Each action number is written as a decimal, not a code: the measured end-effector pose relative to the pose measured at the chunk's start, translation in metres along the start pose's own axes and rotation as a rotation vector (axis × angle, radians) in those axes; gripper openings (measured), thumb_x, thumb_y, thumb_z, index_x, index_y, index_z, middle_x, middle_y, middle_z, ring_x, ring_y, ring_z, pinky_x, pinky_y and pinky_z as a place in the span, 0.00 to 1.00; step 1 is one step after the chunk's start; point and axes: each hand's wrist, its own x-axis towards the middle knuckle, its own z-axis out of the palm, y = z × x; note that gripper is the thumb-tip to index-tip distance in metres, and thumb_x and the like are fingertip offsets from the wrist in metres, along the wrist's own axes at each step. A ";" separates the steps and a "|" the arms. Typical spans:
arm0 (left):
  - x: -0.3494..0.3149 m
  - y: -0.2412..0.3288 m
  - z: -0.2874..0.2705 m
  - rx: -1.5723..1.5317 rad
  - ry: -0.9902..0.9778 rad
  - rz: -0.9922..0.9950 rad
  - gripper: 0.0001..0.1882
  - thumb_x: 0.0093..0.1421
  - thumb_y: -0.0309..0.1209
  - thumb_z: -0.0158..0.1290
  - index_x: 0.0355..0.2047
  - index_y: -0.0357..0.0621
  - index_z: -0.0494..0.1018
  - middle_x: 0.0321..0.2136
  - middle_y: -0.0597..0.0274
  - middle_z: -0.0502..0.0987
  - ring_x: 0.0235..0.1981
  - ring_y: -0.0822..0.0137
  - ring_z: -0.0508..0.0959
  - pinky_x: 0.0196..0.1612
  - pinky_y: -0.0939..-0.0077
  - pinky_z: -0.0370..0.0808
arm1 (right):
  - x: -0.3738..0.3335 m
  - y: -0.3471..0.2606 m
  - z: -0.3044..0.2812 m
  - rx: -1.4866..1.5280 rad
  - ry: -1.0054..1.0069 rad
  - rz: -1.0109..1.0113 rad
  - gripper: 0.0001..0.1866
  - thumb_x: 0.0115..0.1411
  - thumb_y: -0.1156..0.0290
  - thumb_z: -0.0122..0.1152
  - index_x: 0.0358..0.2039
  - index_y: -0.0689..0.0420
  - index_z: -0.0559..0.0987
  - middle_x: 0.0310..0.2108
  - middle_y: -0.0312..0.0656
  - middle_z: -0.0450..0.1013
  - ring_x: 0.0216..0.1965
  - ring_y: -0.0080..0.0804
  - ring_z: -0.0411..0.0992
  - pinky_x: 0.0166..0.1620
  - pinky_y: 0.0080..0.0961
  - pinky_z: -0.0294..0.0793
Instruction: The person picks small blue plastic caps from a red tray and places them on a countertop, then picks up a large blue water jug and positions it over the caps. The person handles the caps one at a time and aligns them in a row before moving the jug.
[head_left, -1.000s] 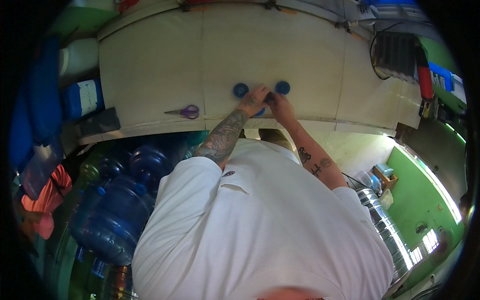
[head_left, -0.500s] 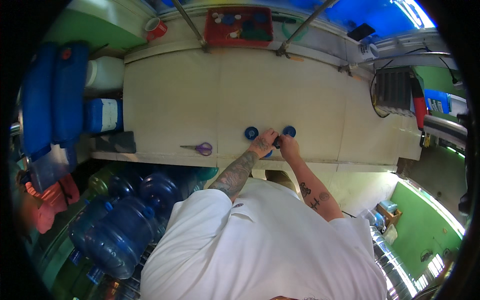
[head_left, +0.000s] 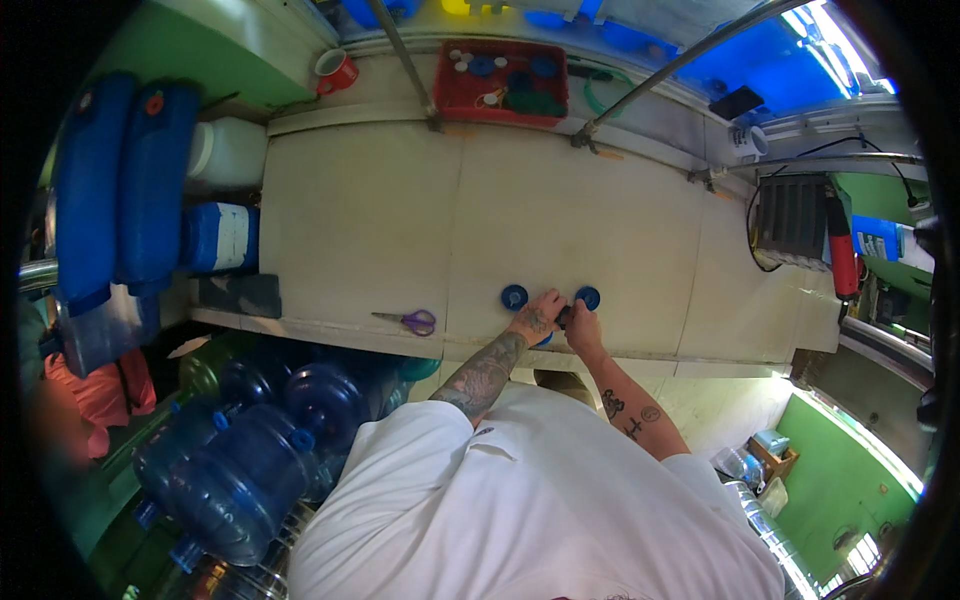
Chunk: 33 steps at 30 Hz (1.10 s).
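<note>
Close to the counter's near edge, my left hand [head_left: 538, 316] and my right hand [head_left: 583, 329] meet with bent fingers. Between them is a small dark object [head_left: 564, 317]; its kind cannot be made out. One round blue bottle cap [head_left: 514, 297] lies just beyond my left hand, and a second blue cap [head_left: 588, 298] just past my right. Part of a third blue cap [head_left: 545, 340] shows below the hands, mostly hidden by them. Farther left lie purple-handled scissors [head_left: 418, 322] with closed blades.
A red tray [head_left: 450, 100] of caps stands at the back beside metal posts, with a red cup [head_left: 336, 71] to its left. Blue containers [head_left: 160, 190] line the left side. Large water jugs [head_left: 240, 490] sit below the counter [head_left: 360, 220]. A grey ribbed box [head_left: 793, 220] stands right.
The whole view has shifted, so the counter and everything on it appear lower in the picture. Both hands stay together around the small dark object, with little visible change in their grip.
</note>
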 end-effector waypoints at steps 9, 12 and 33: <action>-0.004 0.004 0.005 0.020 0.017 -0.012 0.24 0.50 0.29 0.63 0.46 0.43 0.67 0.46 0.54 0.68 0.52 0.49 0.72 0.51 0.57 0.73 | 0.009 0.007 -0.002 0.086 -0.077 0.041 0.09 0.54 0.70 0.63 0.32 0.61 0.74 0.27 0.55 0.77 0.31 0.57 0.78 0.32 0.47 0.77; -0.004 0.002 0.009 -0.019 0.101 -0.004 0.24 0.47 0.28 0.63 0.45 0.45 0.67 0.44 0.55 0.68 0.50 0.52 0.73 0.50 0.58 0.74 | 0.013 -0.006 -0.009 0.018 -0.132 -0.010 0.09 0.55 0.69 0.62 0.30 0.61 0.75 0.28 0.56 0.78 0.32 0.57 0.78 0.33 0.47 0.78; 0.000 0.002 0.001 -0.062 -0.002 -0.037 0.27 0.49 0.31 0.65 0.48 0.44 0.67 0.46 0.54 0.68 0.51 0.50 0.72 0.51 0.57 0.73 | -0.004 -0.024 -0.009 -0.173 0.076 -0.061 0.06 0.58 0.70 0.56 0.36 0.56 0.73 0.27 0.57 0.76 0.33 0.62 0.75 0.34 0.55 0.73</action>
